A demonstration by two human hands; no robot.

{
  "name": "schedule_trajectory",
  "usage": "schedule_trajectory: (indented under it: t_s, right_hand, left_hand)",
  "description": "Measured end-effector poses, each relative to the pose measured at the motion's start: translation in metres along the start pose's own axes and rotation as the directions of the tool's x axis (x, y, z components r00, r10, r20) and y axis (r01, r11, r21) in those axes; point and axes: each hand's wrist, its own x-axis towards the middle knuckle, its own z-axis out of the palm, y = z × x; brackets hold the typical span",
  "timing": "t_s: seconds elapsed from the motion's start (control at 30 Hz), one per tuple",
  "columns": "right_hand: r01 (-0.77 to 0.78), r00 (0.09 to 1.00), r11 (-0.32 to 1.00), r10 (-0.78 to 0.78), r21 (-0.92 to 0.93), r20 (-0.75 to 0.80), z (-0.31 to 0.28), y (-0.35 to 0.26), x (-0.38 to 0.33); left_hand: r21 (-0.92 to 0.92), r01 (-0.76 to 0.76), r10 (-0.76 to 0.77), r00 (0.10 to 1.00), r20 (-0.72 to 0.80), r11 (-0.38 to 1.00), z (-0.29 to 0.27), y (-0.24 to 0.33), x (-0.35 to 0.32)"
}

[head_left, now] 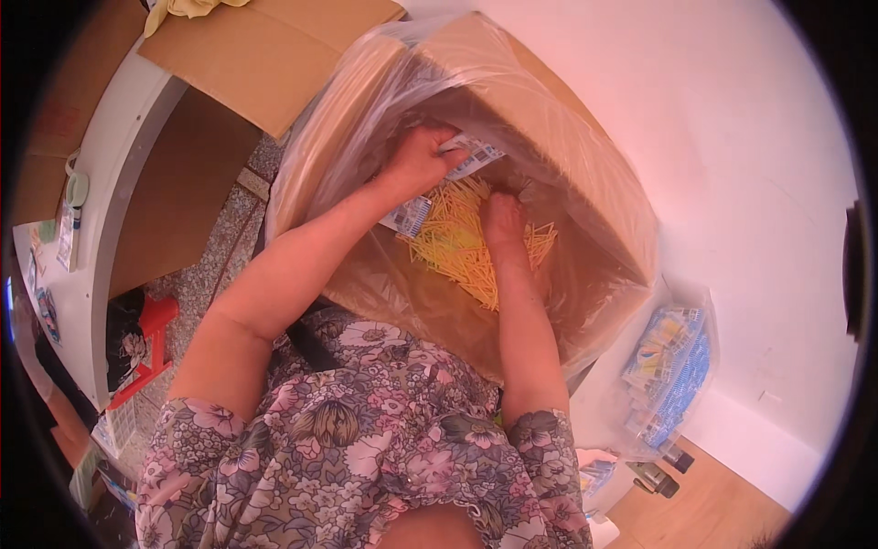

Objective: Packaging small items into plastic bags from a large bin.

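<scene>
My left hand [422, 163] is closed on the edge of a white and blue printed packet [476, 157], inside a large cardboard box [567, 119] lined with clear plastic [361, 110]. Below it in the box lies a heap of thin yellow sticks [453, 242]. My right hand [503, 220] reaches down into the right side of the heap, its fingers curled; the fingertips and anything in them are hidden. A second printed packet [407, 216] lies against the left edge of the sticks, partly under my left forearm.
Right of the box stands a clear bag [672, 366] of blue and white packets. A cardboard flap [274, 64] juts in at the upper left, above a white table [128, 156] with small items on it. A red plastic object [155, 334] sits low at the left. A white wall [732, 183] rises at the right.
</scene>
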Motion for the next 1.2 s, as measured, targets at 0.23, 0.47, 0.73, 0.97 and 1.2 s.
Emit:
schedule_trajectory:
  t_s: [0.23,0.47,0.73,0.97,1.2]
  right_hand:
    - [0.010,0.930,0.996,-0.042,-0.088,-0.365,0.031,0.007,0.004]
    - [0.010,0.857,0.997,0.031,0.077,-0.515,-0.025,0.014,-0.040]
    - [-0.175,0.920,-0.295,0.292,0.939,0.263,-0.042,0.035,-0.062]
    - [0.008,0.962,-0.266,0.265,0.964,0.065,-0.036,0.034,-0.047]
    - [0.019,0.962,-0.409,0.255,0.913,0.094,-0.038,0.042,-0.015]
  left_hand:
    - [0.027,0.015,-0.015,1.000,0.008,1.000,0.005,-0.011,0.000]
    - [0.013,0.059,-0.059,0.998,0.031,0.998,0.001,-0.003,-0.005]
    - [0.053,-0.003,0.000,0.999,0.054,0.999,0.008,-0.016,0.001]
    - [0.102,0.039,-0.044,0.998,0.040,0.994,0.009,-0.003,-0.005]
    - [-0.085,0.030,-0.022,0.994,0.103,0.996,0.013,-0.013,-0.004]
